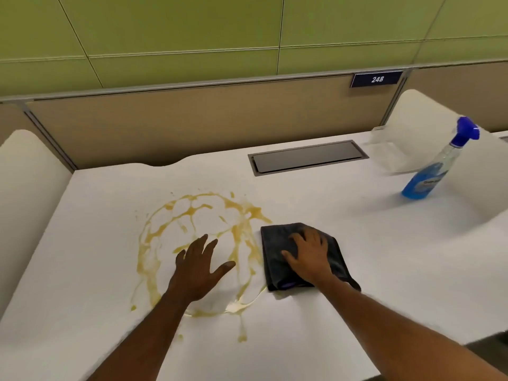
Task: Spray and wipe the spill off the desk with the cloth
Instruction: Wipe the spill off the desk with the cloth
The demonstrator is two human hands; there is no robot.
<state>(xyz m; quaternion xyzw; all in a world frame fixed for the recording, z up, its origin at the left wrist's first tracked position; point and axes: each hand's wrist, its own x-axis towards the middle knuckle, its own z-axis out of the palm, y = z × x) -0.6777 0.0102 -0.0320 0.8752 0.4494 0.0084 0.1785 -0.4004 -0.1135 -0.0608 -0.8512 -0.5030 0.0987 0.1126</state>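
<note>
A ring-shaped yellow-brown spill (165,232) lies smeared on the white desk (357,243), left of centre. My left hand (199,266) hovers over or rests inside the ring, fingers spread, holding nothing. Just right of the spill lies a folded dark grey cloth (277,248). My right hand (310,255) presses flat on top of the cloth, fingers spread across it. A spray bottle (437,171) with blue liquid and a blue trigger head stands upright at the far right of the desk, apart from both hands.
A grey cable hatch (308,158) is set into the desk at the back. White rounded side dividers stand at the left (27,188) and right (417,116). A tan partition with a "248" plate (376,79) closes the back. The desk's front edge drops off at lower right.
</note>
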